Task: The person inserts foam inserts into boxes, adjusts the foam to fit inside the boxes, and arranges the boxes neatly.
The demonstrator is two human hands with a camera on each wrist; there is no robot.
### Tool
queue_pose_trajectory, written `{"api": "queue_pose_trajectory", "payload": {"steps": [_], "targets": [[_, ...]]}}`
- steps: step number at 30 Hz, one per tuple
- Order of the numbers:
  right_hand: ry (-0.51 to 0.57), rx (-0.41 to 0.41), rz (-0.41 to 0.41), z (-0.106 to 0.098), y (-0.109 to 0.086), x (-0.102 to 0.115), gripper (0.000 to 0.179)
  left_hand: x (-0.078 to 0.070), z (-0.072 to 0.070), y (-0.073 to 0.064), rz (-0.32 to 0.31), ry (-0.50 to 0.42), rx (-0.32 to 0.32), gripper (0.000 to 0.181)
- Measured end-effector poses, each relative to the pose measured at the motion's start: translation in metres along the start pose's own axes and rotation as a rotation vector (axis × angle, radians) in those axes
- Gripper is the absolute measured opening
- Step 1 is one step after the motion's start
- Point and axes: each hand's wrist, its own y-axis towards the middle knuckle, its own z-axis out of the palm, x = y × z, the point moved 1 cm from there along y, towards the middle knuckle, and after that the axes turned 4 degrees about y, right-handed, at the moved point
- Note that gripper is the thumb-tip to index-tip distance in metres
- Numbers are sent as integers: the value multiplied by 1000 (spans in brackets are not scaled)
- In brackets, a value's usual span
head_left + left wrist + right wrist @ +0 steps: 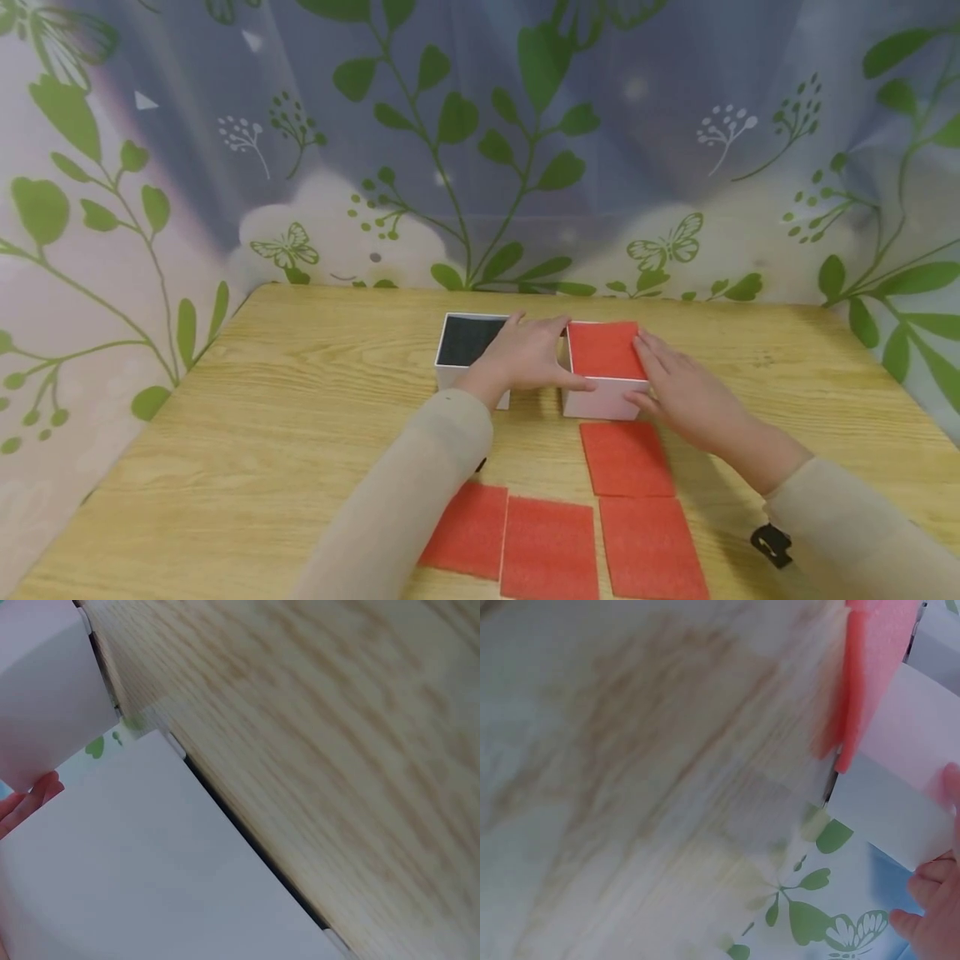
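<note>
A white box (600,400) filled to the rim with red squares (604,350) stands between my two hands. My left hand (525,354) holds it from the left, thumb on the front wall and fingers spread to the back corner. From the right, my right hand (693,400) grips it with the thumb at the front and fingers along the right side. A second white box with a black sheet (467,340) inside stands just left, partly behind my left hand. In the left wrist view fingertips (41,793) touch a white wall; the right wrist view shows fingers at the box's corner.
Several red felt squares lie in front of the full box, including an upper one (628,458), a lower right one (651,546) and two at lower left. The wooden table (247,467) ends at a patterned curtain (480,150).
</note>
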Motion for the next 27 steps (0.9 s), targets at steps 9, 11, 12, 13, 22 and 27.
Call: {"api": "queue_pose_trajectory", "payload": {"steps": [9, 11, 12, 13, 22, 27], "targets": [[-36, -1, -30, -2, 1, -1, 77, 0, 0, -1, -1, -4, 0, 104], [-18, 14, -15, -4, 3, -2, 79, 0, 0, -1, -4, 0, 1, 104], [-5, 21, -7, -6, 4, -3, 81, 0, -1, -1, -5, 1, 3, 104], [11, 32, 4, -7, 5, -4, 83, 0, 0, -1, -5, -1, 4, 104], [124, 115, 47, -14, 17, -11, 99, 0, 0, 0, 5, -15, 1, 104], [88, 129, 27, -14, 18, -11, 96, 1, 0, 0, -2, -2, 5, 103]]}}
